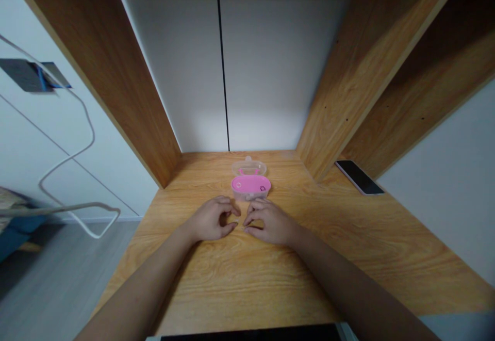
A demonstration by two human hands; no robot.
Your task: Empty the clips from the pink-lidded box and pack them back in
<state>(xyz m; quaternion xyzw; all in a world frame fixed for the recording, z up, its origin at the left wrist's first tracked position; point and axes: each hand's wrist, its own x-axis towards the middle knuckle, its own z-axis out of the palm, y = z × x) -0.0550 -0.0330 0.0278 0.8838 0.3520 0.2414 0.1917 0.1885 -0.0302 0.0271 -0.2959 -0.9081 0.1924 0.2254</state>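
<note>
A small box (250, 195) with clear sides and a pink top tray (251, 182) stands on the wooden desk. Its clear lid (249, 167) is tipped back behind it, with a pink handle. A small pale ring (238, 185) and a dark outlined loop (263, 188) rest on the tray. In front of the box, my left hand (216, 218) curves with thumb and fingertips apart, and nothing shows between them. Facing it, my right hand (270, 222) has thumb and forefinger nearly together; anything between them is too small to make out.
A dark-screened phone (359, 177) lies at the right by the wooden shelf upright (348, 93). A wooden side panel (127, 88) bounds the left. Beyond it, a white cable (91, 124) hangs. A dark-screened device (251, 334) shows at the bottom edge.
</note>
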